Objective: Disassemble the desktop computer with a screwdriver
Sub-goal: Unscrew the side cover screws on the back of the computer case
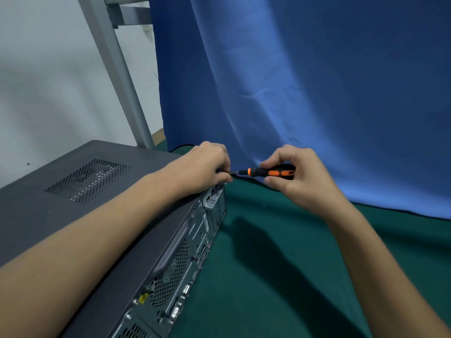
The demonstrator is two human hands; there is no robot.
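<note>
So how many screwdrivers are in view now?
1. The screwdriver is in the right hand, its tip at the far rear corner of the case, beside the left hand. Others may lie out of view.

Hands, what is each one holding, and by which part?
Right hand grips the screwdriver by its orange-and-black handle. Left hand curls at its tip on the computer corner; any hold there is hidden.

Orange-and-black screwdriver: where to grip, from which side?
Grip the orange-and-black screwdriver by its thick handle, from the right, as the right hand does. It lies near level, thin shaft pointing left at the dark grey metal computer case, where the left hand crowds it.
</note>
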